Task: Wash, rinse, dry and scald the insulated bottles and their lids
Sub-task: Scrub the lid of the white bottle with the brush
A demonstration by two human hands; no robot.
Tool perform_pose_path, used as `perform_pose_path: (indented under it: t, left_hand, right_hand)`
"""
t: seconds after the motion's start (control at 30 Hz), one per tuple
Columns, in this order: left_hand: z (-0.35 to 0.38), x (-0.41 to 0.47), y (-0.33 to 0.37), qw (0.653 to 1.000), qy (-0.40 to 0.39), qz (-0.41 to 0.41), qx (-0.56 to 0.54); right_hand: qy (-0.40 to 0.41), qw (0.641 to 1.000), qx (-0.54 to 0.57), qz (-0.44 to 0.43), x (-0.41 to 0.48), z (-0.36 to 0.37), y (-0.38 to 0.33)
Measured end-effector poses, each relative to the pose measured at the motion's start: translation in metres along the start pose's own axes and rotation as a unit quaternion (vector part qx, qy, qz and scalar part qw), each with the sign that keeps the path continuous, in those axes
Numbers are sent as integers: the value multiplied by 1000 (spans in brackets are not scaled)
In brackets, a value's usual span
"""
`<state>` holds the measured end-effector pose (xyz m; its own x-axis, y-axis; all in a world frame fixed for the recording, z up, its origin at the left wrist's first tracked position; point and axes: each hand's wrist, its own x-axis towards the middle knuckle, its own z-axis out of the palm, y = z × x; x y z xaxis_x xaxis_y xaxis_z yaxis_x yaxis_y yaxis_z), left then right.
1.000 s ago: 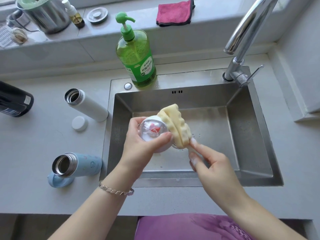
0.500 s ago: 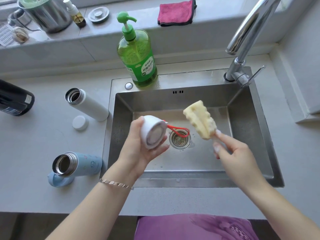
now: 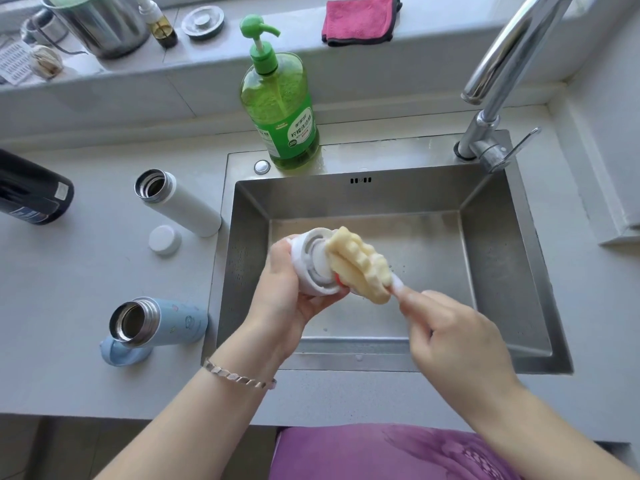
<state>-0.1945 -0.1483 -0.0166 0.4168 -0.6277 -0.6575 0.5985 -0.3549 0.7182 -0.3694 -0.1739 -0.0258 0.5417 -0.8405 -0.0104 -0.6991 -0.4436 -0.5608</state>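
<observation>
Left hand: the left hand (image 3: 287, 299) is raised over the sink (image 3: 381, 362); the forearm comes in from the lower left; the fingers and thumb curl round a white lid (image 3: 313, 271) and grip its outer wall; a bracelet (image 3: 239, 375) sits on the wrist.
Right hand: the right hand (image 3: 457, 337) is over the near right part of the sink; the forearm comes in from the lower right; the fingertips pinch the white handle of a sponge brush (image 3: 360, 265); the hand is slightly blurred.
Lid: held above the sink floor; tilted, with its ringed inner face turned up and to the right.
Sponge brush: the yellow ridged head presses against the lid's inner face; the handle slants down toward the right hand.
Bottles: a white bottle (image 3: 180, 202) and a blue bottle (image 3: 156, 322) stand uncapped on the counter (image 3: 69, 271) left of the sink; a white cap (image 3: 165, 240) lies just beside the white bottle; a blue lid (image 3: 119, 353) lies against the blue bottle.
Surroundings: a green soap bottle (image 3: 280, 109) stands on the back rim of the sink; the tap (image 3: 502, 71) rises at the back right; a pink cloth (image 3: 358, 19) lies on the ledge (image 3: 138, 84) behind.
</observation>
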Motion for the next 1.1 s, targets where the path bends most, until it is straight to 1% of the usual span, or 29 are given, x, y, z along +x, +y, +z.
perform_pose_path:
  t: [0.07,0.13,0.2,0.27,0.37,0.43,0.57,0.63,0.67,0.7,0.73,0.77,0.87,0.93,0.97,1.03,1.1]
  left_hand:
    - [1,-1,-1,998,-8,25,60]
    - [2,-2,-1,995,-13,37,88]
    - [2,-2,4,997,-2,42,67]
    - [-1,2,8,998,22,51,33]
    - [-2,2,7,994,17,82,76]
    - [-1,-1,3,990,-2,100,103]
    - [2,0,6,989,15,125,83]
    - [0,3,6,989,25,124,81]
    - [0,2,5,989,25,121,82]
    - [-1,2,3,989,23,119,85]
    - [-2,1,1,989,19,119,91]
    - [-4,1,-1,987,13,121,101]
    - [-7,1,-6,980,-3,145,137]
    - [-8,0,-8,975,-9,161,153]
    - [-8,0,-9,973,-13,169,154]
    - [-7,-1,-10,971,-19,177,161]
    - [-6,-1,-10,970,-19,177,163]
  right_hand:
    - [9,999,-48,3,8,-7,-2]
    - [-10,996,-84,10,16,-14,-4]
    - [-36,993,-109,2,14,-20,-6]
    - [-60,989,-130,-27,7,-24,-9]
    - [-93,986,-132,-37,3,-30,-12]
    - [-83,988,-127,-33,7,-31,-9]
    - [-94,988,-104,-60,2,-31,-13]
    - [-126,988,-79,-26,-1,-36,-18]
    - [-156,987,-50,-7,3,-39,-17]
    - [-196,980,25,18,6,-40,-12]
    - [-220,969,104,53,7,-41,-8]
    - [-232,958,152,74,8,-43,-6]
    - [-266,936,203,109,14,-44,-4]
    - [-279,933,187,126,18,-41,0]
    - [-274,939,164,128,20,-40,2]
    - [-244,957,97,127,22,-39,4]
    - [-199,974,28,101,23,-38,1]
